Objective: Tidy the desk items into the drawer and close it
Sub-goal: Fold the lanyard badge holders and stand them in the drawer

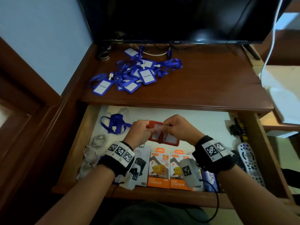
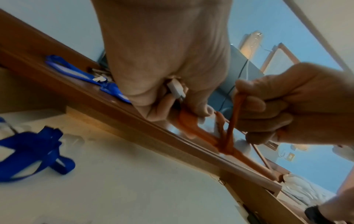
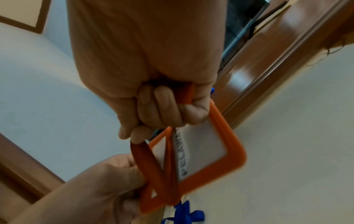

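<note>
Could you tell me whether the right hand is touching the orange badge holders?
Touching: the right wrist view shows the right hand curled round the orange badge holders.

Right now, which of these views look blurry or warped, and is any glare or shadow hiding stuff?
Head view: wide-angle bending at the edges, the television nearly black, the orange badge holders smeared between both hands. Left wrist view: the blue lanyard motion-blurred, the left hand washed pale. Right wrist view: soft overall, glare on the desk edge, the badge's lettering only partly readable.
</note>
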`<state>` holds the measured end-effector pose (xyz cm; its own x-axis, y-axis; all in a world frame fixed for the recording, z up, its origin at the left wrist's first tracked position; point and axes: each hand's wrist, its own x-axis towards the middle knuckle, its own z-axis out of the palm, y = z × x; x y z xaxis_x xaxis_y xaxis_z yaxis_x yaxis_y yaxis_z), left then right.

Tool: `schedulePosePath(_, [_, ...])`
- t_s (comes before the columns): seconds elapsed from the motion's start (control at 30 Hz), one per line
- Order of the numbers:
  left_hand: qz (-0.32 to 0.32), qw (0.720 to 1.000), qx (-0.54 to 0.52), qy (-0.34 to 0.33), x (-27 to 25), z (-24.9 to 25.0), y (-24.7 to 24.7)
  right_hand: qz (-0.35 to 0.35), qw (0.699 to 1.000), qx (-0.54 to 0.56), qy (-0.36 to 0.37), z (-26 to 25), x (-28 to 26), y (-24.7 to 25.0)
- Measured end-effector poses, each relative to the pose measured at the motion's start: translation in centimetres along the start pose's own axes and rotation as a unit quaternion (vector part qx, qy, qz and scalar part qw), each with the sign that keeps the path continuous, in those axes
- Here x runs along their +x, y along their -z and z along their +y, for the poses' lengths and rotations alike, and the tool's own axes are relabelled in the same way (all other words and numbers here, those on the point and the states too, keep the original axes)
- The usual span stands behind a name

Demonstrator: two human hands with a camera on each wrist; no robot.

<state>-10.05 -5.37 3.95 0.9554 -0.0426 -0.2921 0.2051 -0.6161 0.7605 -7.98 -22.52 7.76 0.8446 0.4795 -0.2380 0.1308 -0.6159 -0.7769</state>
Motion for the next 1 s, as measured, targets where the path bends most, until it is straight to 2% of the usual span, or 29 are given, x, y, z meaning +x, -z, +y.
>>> schedulePosePath(0.13, [-0.078, 0.997, 0.022, -0.008, -1.4, 0.9, 0.8, -0.044, 0.998, -0.035, -0.002, 0.8, -0.4, 0.5])
schedulePosePath(0.23, [-0.156, 0.986, 0.052, -0.027, -2.3, 1.4, 1.4, -0.047, 0.998, -0.032, 0.023, 1.5, -0.6, 0.1])
schedulePosePath(0.33, [-0.206, 0.974, 0.082, -0.04, -2.8, 1.7, 1.6, -0.035, 0.999, 0.004, 0.034, 1.6, -0.6, -0.5])
schedulePosePath(0.43, [-0.228, 0.973, 0.006, -0.031, -3.1, 1.7, 2.3, -0.018, 0.994, 0.092, 0.054, 1.6, -1.1, -0.6])
schedulePosePath(0.5, [-0.208, 0.972, -0.101, -0.033, -3.3, 1.8, 3.2, -0.007, 0.981, 0.177, 0.073, 1.3, -1.7, -0.3])
schedulePosePath(0.63, [-0.125, 0.953, -0.266, -0.068, -4.0, 2.2, 4.1, -0.007, 0.931, 0.356, 0.086, -0.4, -2.0, 0.3])
schedulePosePath(0.77, [-0.041, 0.906, -0.41, -0.098, -4.6, 2.0, 4.0, -0.043, 0.888, 0.441, 0.127, -2.7, -1.5, -0.6])
schedulePosePath(0.87, [0.019, 0.886, -0.454, -0.091, -5.4, 2.3, 4.7, -0.078, 0.84, 0.527, 0.1, -4.5, -1.3, -1.4])
schedulePosePath(0.9, [0.036, 0.883, -0.461, -0.085, -5.6, 2.3, 4.9, -0.078, 0.833, 0.536, 0.112, -4.7, -1.0, -1.7])
schedulePosePath(1.0, [0.072, 0.875, -0.471, -0.083, -6.4, 2.2, 5.6, -0.029, 0.847, 0.51, 0.145, -6.0, -0.2, -2.3])
